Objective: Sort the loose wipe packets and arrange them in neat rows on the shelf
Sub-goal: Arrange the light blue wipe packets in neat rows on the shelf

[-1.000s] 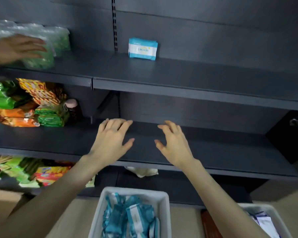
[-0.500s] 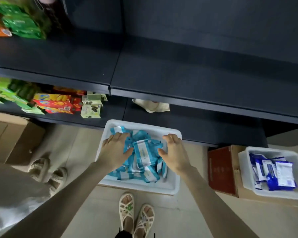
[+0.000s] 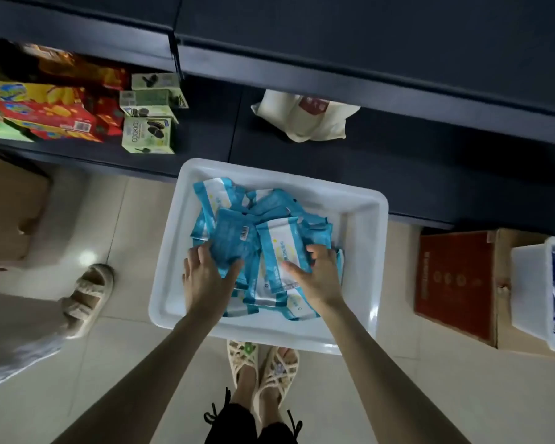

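Observation:
A white plastic bin (image 3: 359, 219) stands on the floor in front of the dark shelf (image 3: 366, 68), holding several loose teal and white wipe packets (image 3: 269, 203). My left hand (image 3: 205, 277) grips a teal packet (image 3: 234, 238) that shows its barcode side, thumb on top and fingers round its left edge. My right hand (image 3: 318, 274) holds a white-faced wipe packet (image 3: 282, 248) between thumb and fingers. Both packets are tipped up slightly over the pile.
A second white bin (image 3: 526, 290) with blue packets sits on cardboard boxes at the right. Cookie boxes (image 3: 148, 133) and red snack boxes (image 3: 45, 116) fill the bottom shelf at left; a cream cloth bag (image 3: 302, 120) lies there too. Another person's sandalled foot (image 3: 90, 293) stands at left.
The view tilted down from the shelf to the floor bin. Both hands dropped from the shelf edge into the bin and each took hold of a wipe packet.

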The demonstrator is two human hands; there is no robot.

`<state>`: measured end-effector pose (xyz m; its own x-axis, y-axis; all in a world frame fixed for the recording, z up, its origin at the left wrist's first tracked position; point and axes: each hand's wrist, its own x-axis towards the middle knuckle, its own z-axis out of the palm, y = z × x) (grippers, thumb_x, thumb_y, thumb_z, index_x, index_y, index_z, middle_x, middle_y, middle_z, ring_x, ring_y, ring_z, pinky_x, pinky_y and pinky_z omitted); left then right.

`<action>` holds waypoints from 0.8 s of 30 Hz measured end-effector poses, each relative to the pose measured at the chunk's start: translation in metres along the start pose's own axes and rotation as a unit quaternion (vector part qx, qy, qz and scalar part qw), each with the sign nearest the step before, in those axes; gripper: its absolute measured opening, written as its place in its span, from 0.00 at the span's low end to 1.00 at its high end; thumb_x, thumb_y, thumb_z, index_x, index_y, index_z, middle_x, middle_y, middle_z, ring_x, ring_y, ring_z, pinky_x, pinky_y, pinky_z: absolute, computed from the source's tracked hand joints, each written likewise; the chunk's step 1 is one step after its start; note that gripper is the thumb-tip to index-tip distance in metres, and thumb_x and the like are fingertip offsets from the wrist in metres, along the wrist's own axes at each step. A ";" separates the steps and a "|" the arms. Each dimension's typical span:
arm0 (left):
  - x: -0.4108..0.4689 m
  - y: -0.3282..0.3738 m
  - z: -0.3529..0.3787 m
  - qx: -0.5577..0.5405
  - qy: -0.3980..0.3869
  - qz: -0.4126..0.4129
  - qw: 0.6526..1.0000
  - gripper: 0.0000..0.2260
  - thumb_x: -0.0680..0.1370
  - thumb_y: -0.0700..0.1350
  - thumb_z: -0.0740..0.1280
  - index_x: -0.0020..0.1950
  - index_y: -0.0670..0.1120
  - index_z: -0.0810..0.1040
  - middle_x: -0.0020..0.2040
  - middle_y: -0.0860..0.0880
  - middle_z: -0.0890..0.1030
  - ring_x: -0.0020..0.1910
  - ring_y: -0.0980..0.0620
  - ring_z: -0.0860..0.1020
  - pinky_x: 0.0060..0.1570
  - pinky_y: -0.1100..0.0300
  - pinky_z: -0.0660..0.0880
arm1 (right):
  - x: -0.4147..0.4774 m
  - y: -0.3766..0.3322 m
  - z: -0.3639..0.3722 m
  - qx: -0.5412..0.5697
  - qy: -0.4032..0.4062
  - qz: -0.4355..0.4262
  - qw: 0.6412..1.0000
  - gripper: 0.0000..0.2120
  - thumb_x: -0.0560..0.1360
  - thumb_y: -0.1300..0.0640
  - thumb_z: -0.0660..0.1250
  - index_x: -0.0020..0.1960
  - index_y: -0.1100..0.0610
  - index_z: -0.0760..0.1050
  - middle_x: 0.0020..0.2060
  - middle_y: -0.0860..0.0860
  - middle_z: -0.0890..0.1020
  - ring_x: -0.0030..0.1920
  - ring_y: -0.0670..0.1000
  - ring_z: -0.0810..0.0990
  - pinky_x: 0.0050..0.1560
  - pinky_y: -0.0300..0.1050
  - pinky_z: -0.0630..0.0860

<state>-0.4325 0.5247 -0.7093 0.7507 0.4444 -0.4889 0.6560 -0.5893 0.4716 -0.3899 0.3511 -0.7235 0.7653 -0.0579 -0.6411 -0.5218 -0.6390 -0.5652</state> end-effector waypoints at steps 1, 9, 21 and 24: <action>0.003 -0.003 0.003 -0.018 0.007 -0.009 1.000 0.30 0.73 0.52 0.71 0.68 0.40 0.66 0.62 0.42 0.69 0.60 0.42 0.68 0.63 0.45 0.69 | 0.005 0.006 0.006 0.008 0.011 0.002 1.000 0.31 0.63 0.42 0.76 0.58 0.59 0.72 0.55 0.54 0.72 0.52 0.53 0.75 0.55 0.50 0.75; 0.020 0.004 0.006 -0.119 0.025 -0.083 0.989 0.22 0.67 0.47 0.77 0.55 0.41 0.73 0.50 0.45 0.74 0.46 0.49 0.71 0.38 0.61 0.67 | 0.017 0.006 0.007 0.100 0.052 0.024 0.993 0.13 0.64 0.57 0.78 0.40 0.61 0.75 0.35 0.51 0.81 0.34 0.46 0.78 0.35 0.39 0.73; -0.043 0.047 -0.054 -0.477 -0.118 -0.150 0.858 0.07 0.78 0.41 0.65 0.56 0.48 0.73 0.57 0.46 0.78 0.55 0.44 0.79 0.42 0.45 0.81 | -0.060 -0.028 -0.062 0.321 -0.030 0.040 0.946 0.09 0.72 0.61 0.73 0.47 0.55 0.74 0.44 0.52 0.84 0.44 0.53 0.83 0.42 0.47 0.79; -0.077 0.069 -0.078 -0.559 -0.218 -0.140 0.788 0.15 0.79 0.40 0.63 0.66 0.47 0.72 0.61 0.44 0.79 0.58 0.41 0.79 0.49 0.39 0.78 | -0.093 -0.046 -0.088 0.362 -0.059 0.026 0.930 0.14 0.72 0.60 0.73 0.55 0.59 0.73 0.49 0.55 0.84 0.49 0.56 0.84 0.52 0.57 0.80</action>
<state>-0.4391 0.5019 -0.5820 0.6251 0.0334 -0.7799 0.6339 0.5612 0.5322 -0.4041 0.3184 -0.5926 0.7074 0.0367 -0.7059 -0.7068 0.0488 -0.7057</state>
